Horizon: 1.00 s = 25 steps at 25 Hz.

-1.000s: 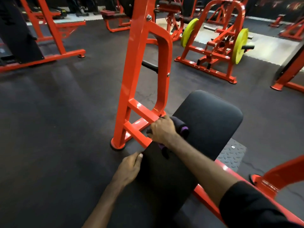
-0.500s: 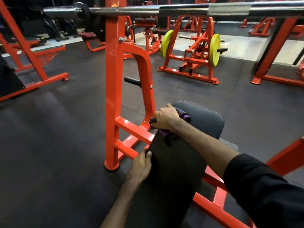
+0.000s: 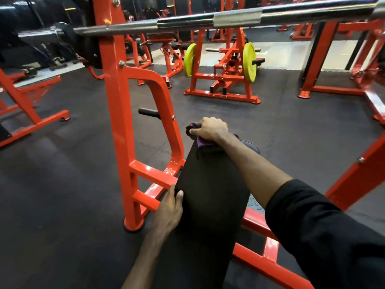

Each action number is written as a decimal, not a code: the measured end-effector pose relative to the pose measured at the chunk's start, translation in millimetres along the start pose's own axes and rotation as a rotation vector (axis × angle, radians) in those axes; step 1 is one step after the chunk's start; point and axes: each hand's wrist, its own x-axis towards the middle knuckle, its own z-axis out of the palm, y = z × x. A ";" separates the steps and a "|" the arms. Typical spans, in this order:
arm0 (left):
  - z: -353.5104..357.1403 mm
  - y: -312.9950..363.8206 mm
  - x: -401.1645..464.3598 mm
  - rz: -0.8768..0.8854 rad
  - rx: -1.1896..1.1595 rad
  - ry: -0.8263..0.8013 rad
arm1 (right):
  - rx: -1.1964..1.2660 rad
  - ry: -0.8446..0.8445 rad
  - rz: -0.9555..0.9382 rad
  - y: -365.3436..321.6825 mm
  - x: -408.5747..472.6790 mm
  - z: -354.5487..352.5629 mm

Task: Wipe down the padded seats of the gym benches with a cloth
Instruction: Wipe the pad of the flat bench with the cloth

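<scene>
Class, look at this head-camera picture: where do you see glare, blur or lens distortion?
Head view: glare streaks the barbell and orange rack upright; wide-angle distortion bows the barbell; the top-left corner is smeared; the bench pad and both hands look sharp.

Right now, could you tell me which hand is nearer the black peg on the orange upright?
Right. The right hand grips the purple cloth just beside the black peg; the left hand rests lower on the bench pad's edge.

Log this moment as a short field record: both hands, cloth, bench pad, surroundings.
right hand: grips the cloth at the pad's far end
left hand: rests on the pad's left edge, fingers straight
cloth: purple, bunched under the right hand
bench pad: black, long
surroundings: barbell overhead on orange rack
</scene>
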 end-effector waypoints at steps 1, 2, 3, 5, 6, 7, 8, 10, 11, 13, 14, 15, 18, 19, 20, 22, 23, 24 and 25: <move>4.7 -0.6 -3.8 0.004 -0.009 0.025 | 0.042 0.017 0.011 9.1 -2.7 -0.6; 8.5 0.0 -7.2 0.005 -0.018 0.047 | 0.076 0.041 0.020 18.3 -7.1 -0.8; 10.7 2.0 -10.0 0.005 -0.032 0.065 | 0.096 0.066 0.034 27.1 -13.7 -1.1; 12.2 2.2 -10.9 0.014 -0.054 0.082 | 0.093 0.108 0.068 41.2 -28.3 -4.2; 11.8 2.8 -11.1 0.020 -0.060 0.083 | 0.078 0.123 0.087 48.2 -35.3 -7.2; 11.4 2.5 -10.2 0.024 -0.061 0.083 | 0.068 0.140 0.110 55.5 -43.5 -11.1; 11.0 2.2 -10.5 0.027 -0.060 0.084 | 0.065 0.163 0.134 63.9 -53.3 -13.1; 12.4 0.3 -9.7 0.023 -0.056 0.084 | 0.087 0.280 0.176 84.4 -80.3 -8.0; 13.3 -1.2 -9.3 0.018 -0.054 0.087 | 0.125 0.385 0.189 92.6 -98.4 1.9; 15.7 -1.8 -7.7 0.013 -0.043 0.090 | 0.325 0.633 0.200 101.0 -135.3 32.2; 16.4 -1.5 -7.6 0.010 -0.036 0.093 | 0.450 0.737 0.192 101.6 -148.7 49.0; 16.3 -0.9 -7.7 0.008 -0.031 0.095 | 0.565 0.817 0.194 99.0 -159.0 63.8; 15.2 -0.8 -6.5 0.022 -0.015 0.076 | 0.796 0.890 0.281 86.7 -181.9 93.8; 14.8 -0.7 -6.8 0.023 -0.013 0.065 | 0.828 0.880 0.307 78.8 -196.5 103.4; 14.3 -0.3 -7.4 0.020 -0.013 0.058 | 0.854 0.860 0.321 70.0 -214.6 116.6; 15.6 1.2 -9.6 0.001 -0.010 0.049 | 0.872 0.807 0.309 54.5 -253.0 144.5; 15.5 3.7 -10.4 -0.004 -0.008 0.049 | 0.862 0.792 0.288 50.6 -264.6 152.9; 14.7 6.5 -11.8 -0.004 -0.007 0.045 | 0.851 0.777 0.277 50.9 -266.6 154.8; 13.4 8.0 -13.2 -0.002 -0.009 0.036 | 0.833 0.766 0.287 53.2 -260.8 151.0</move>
